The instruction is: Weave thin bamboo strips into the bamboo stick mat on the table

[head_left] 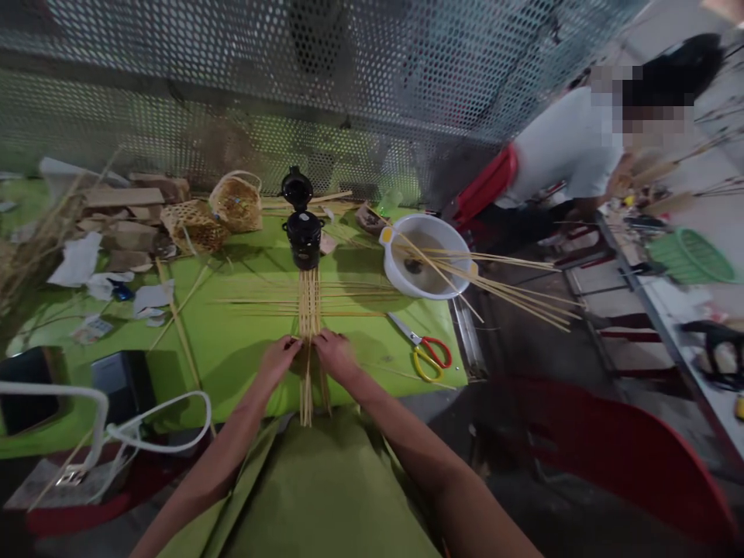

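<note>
Lengthwise bamboo strips (308,302) run from beneath a black lidded canister (304,240) toward my lap. Thinner crosswise strips (354,293) pass through them in a partly woven section. My left hand (280,358) is closed at the left edge of the lengthwise strips, its fingertips pinching at the strips. On their right edge, my right hand (335,356) has its fingers bent and closed on the strips, thumb side toward the left hand. The fingertips partly hide the strips they hold. Scissors (423,347) with one red and one yellow handle lie right of my right hand.
A white basin (394,267) with water and long strips jutting out stands at the table's right edge. Small woven baskets (237,203) and scraps lie back left. A red chair (628,457) stands at right; a person (563,147) sits beyond. Perforated metal sheeting (232,101) borders the table's back.
</note>
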{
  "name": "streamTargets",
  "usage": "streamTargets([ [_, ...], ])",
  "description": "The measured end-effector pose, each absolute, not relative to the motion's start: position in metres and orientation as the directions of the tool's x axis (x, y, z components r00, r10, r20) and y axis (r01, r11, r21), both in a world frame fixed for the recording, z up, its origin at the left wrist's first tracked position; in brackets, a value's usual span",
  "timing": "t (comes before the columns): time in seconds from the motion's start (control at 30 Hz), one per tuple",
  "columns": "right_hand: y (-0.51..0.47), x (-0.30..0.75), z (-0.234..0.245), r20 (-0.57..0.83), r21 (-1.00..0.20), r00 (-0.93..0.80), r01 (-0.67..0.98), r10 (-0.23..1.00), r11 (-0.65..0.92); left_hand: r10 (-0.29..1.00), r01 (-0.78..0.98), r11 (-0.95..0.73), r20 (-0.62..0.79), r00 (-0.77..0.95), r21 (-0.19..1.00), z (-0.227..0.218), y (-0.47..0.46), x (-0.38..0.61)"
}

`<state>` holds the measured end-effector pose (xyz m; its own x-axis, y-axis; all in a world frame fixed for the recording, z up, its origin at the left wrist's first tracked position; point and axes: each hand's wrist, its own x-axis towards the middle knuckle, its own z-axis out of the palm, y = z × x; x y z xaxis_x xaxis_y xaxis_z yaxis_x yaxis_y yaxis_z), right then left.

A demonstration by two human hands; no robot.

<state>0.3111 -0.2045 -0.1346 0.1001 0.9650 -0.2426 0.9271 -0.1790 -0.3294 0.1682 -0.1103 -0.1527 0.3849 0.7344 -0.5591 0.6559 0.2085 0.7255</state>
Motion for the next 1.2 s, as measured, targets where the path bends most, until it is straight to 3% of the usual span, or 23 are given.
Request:
streamTargets([
  [0.1,-0.220,0.325,-0.133,-0.166,-0.412,0.192,0.877,0.967,-0.245,0.737,0.640,0.257,-0.576,0.355,0.724,-0.151,-0.109,0.169],
  [0.17,-0.244,0.348,-0.133,-0.101,-0.428,0.346,0.831,0.933,-0.355,0.736,0.589,0.326,-0.590,0.333,0.739,-0.150,-0.108,0.166],
  [0.3,-0.316,0.416,-0.139,0.004,-0.243,0.683,0.709,0.730,-0.662,0.743,0.490,0.427,-0.603,0.288,0.760,-0.148,-0.104,0.161],
  [0.43,-0.372,0.466,-0.156,-0.017,-0.027,0.733,0.679,0.680,-0.734,0.749,0.423,0.474,-0.606,0.269,0.773,-0.145,-0.102,0.161],
  [0.67,-0.390,0.498,-0.166,0.015,-0.004,0.822,0.570,0.570,-0.822,0.765,0.365,0.502,-0.599,0.236,0.784,-0.139,-0.103,0.160],
  [0.8,-0.361,0.486,-0.152,0.093,-0.126,0.810,0.587,0.579,-0.800,0.783,0.333,0.513,-0.590,0.196,0.791,-0.134,-0.105,0.159],
  [0.9,-0.311,0.442,-0.141,0.123,-0.423,0.661,0.710,0.740,-0.563,0.790,0.314,0.518,-0.586,0.180,0.795,-0.131,-0.107,0.160],
  [1.0,-0.257,0.380,-0.135,0.054,-0.709,0.423,0.654,0.904,-0.264,0.799,0.291,0.511,-0.572,0.185,0.809,-0.130,-0.110,0.162],
  [1.07,-0.229,0.346,-0.137,-0.001,-0.753,0.305,0.626,0.952,-0.201,0.807,0.277,0.501,-0.558,0.193,0.820,-0.130,-0.112,0.164],
  [1.2,-0.202,0.314,-0.148,-0.074,-0.690,0.221,0.693,0.973,-0.210,0.824,0.266,0.468,-0.525,0.212,0.843,-0.130,-0.115,0.166],
])
